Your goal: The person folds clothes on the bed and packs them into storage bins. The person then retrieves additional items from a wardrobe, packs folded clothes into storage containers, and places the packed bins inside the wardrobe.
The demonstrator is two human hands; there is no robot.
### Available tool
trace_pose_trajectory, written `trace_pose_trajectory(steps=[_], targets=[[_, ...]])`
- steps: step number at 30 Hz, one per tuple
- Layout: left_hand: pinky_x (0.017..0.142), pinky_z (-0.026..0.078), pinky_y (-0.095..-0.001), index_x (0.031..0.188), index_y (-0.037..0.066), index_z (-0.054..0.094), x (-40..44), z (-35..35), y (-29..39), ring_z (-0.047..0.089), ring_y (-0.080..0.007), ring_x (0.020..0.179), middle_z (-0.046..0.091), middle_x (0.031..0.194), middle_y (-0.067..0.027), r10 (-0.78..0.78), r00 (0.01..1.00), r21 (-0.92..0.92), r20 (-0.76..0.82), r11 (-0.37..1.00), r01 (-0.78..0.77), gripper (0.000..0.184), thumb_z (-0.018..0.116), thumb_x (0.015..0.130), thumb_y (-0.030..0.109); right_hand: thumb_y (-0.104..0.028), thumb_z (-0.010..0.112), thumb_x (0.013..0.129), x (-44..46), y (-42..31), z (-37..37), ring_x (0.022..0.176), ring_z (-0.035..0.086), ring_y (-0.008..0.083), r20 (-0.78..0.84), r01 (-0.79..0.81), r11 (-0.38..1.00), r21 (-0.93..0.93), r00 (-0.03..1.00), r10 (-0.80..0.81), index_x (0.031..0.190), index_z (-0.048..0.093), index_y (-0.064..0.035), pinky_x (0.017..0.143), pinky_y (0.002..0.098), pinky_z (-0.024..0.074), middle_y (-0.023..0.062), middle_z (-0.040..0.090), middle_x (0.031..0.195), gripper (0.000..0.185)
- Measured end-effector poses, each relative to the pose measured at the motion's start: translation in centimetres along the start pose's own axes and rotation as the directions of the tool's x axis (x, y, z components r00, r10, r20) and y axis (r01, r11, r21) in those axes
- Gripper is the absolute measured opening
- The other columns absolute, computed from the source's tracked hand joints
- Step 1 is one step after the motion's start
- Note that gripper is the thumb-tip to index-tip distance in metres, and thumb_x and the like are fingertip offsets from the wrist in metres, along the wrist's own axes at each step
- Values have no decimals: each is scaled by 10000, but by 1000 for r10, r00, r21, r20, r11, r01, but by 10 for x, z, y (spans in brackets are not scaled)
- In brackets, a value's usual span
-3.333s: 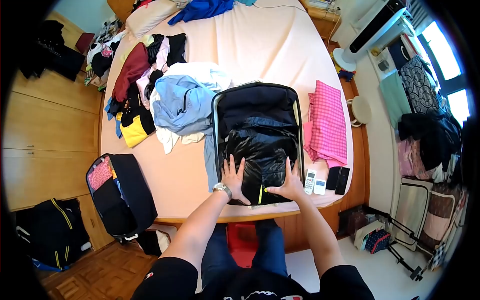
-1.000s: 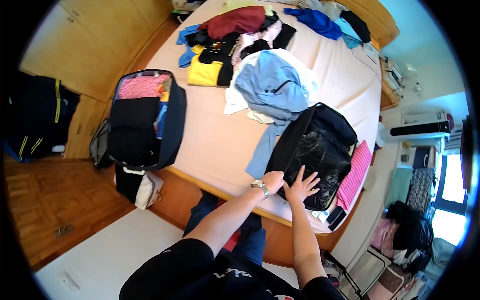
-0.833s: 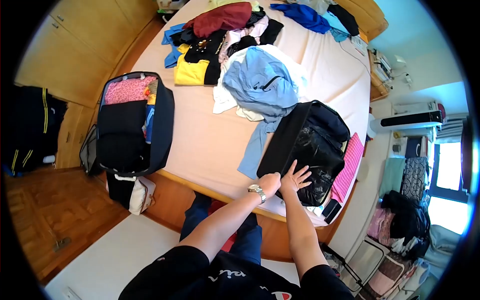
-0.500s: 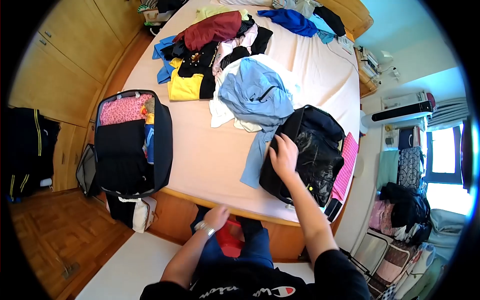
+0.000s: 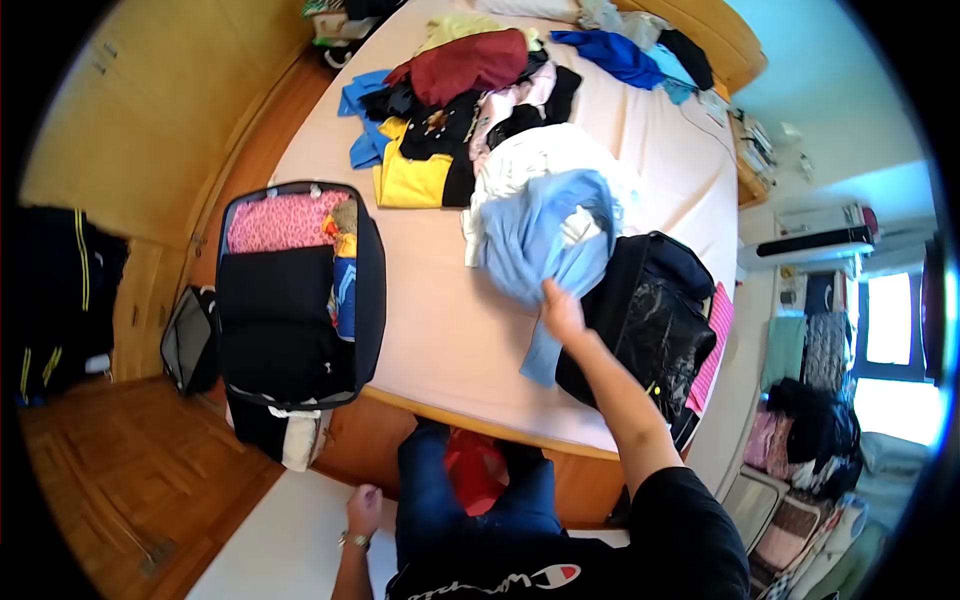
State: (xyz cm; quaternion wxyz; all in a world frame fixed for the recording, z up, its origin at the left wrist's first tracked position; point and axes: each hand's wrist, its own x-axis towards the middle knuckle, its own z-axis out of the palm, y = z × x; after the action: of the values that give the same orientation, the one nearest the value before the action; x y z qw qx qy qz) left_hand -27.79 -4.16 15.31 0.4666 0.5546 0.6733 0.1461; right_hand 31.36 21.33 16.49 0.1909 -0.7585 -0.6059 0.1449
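My right hand (image 5: 563, 315) is closed on a light blue shirt (image 5: 545, 235), which is partly lifted over the bed, with one sleeve hanging down toward the mattress. White clothing (image 5: 545, 150) lies under and behind the shirt. Just right of this hand sits an open black bag (image 5: 650, 330) with a shiny dark lining or content. My left hand (image 5: 365, 508), wearing a metal watch, is low beside my leg, fingers curled and nothing visible in them.
An open suitcase (image 5: 372, 300) at the bed's left edge holds folded black clothes and a pink patterned item (image 5: 285, 220). Clothes, including a yellow garment (image 5: 415, 180) and a maroon one (image 5: 470, 65), are heaped farther back. A red container (image 5: 475, 470) stands between my legs.
My right hand has gone from the black bag's edge to the blue shirt, gripping and bunching it upward. My left hand has dropped from the bed edge to my side. The view has shifted slightly.
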Motion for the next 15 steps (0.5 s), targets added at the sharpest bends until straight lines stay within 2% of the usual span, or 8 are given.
trace_pose_trajectory(steps=[2,4,6,9,11,12,13,15], targets=[[726,563,-356,1016,8,676,48,4,84,724,-282,798,720,916,-163,170,984,-28,57,985,-169,154,719,941,136,-85,611,858,-64,-76,-18,809,648,525,145,-238,965,111,964,222,1081,582,-40,707,628,499,326,655,869,229],[794,572,-380,1069,3,662,85,12,155,721,-291,915,713,972,-169,190,954,-33,234,982,-187,317,797,886,223,-88,623,871,-119,-138,-24,835,641,535,119,-230,940,252,971,206,1085,570,-42,704,617,502,324,656,861,225],[1053,458,-451,1358,10,542,98,27,211,559,-360,1277,585,1335,-234,385,904,1,185,920,-392,688,842,825,326,-86,637,881,-164,-194,-36,863,628,544,149,-259,891,374,965,218,1116,568,-44,696,603,497,332,650,885,248],[1216,245,-554,1495,12,438,107,52,275,326,-381,1494,395,1561,-248,589,806,183,52,788,-588,831,811,831,347,-48,625,922,-190,-261,-84,871,657,499,155,-225,748,624,974,164,1052,596,-28,726,497,521,299,641,858,135],[1216,183,-613,1450,-2,498,130,54,283,391,-380,1463,482,1493,-261,660,742,136,119,729,-671,767,798,824,324,-69,645,933,-190,-281,-125,862,649,483,91,-143,740,657,990,110,1080,593,-20,733,485,521,299,637,896,163],[1174,336,-524,1359,-12,589,140,53,286,547,-319,1352,635,1336,-225,699,696,173,163,675,-718,589,753,856,246,-86,650,934,-188,-273,-138,896,645,502,35,-101,784,613,994,101,1099,592,-18,739,500,521,315,640,909,187],[1131,385,-478,1332,-17,608,149,48,306,585,-287,1290,668,1281,-197,635,746,12,199,760,-650,524,721,875,211,-102,655,935,-176,-260,-152,931,640,522,-28,-53,828,558,996,83,1117,591,-16,746,515,522,331,642,922,212],[1045,483,-386,1278,-27,646,142,30,341,662,-224,1166,733,1169,-140,471,822,-281,321,876,-392,404,657,911,141,-113,650,954,-140,-226,-173,919,691,413,-399,-1,913,409,899,180,1076,608,7,771,449,525,287,675,950,176]])
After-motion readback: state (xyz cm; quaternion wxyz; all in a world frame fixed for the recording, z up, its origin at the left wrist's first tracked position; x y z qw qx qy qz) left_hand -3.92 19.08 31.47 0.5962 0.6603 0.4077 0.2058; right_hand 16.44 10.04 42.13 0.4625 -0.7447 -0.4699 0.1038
